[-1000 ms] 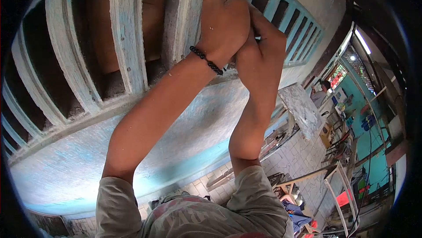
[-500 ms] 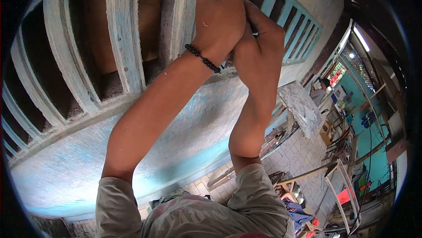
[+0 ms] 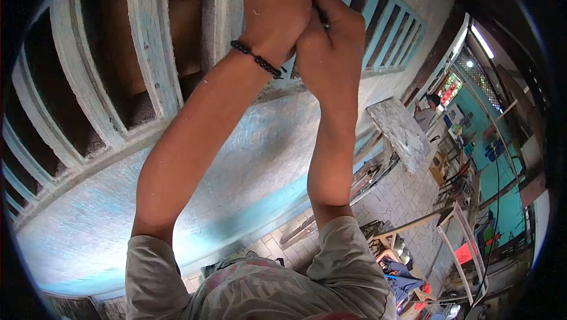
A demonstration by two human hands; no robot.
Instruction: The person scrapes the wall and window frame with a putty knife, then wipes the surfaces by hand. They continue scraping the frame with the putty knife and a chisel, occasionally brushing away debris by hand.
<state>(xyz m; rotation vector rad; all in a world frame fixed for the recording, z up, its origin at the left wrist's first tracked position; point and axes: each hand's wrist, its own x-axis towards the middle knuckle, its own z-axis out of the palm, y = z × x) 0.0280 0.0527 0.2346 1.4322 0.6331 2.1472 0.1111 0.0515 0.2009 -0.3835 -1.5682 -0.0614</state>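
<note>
My left hand (image 3: 276,8), with a black beaded bracelet (image 3: 257,59) at the wrist, is closed at the top of the view. Pressed against it on the right is my right hand (image 3: 332,39), its fingers also curled shut. Whatever they grip is hidden by the hands and the frame's upper edge. Both are raised in front of a window grille (image 3: 155,42) of upright slats with worn, patchy pale blue and whitish paint. Below the grille runs a wall (image 3: 236,160) in streaked white and turquoise.
A grey-white mottled board (image 3: 401,134) stands to the right, over a tiled floor (image 3: 387,202). Beyond it a person (image 3: 426,113) is near a cluttered bench. A wooden frame (image 3: 463,249) and a heap of cloth (image 3: 407,290) lie lower right.
Both hands have shifted slightly left and up together, still closed. A grey piece that showed beyond the fingers is now out of view.
</note>
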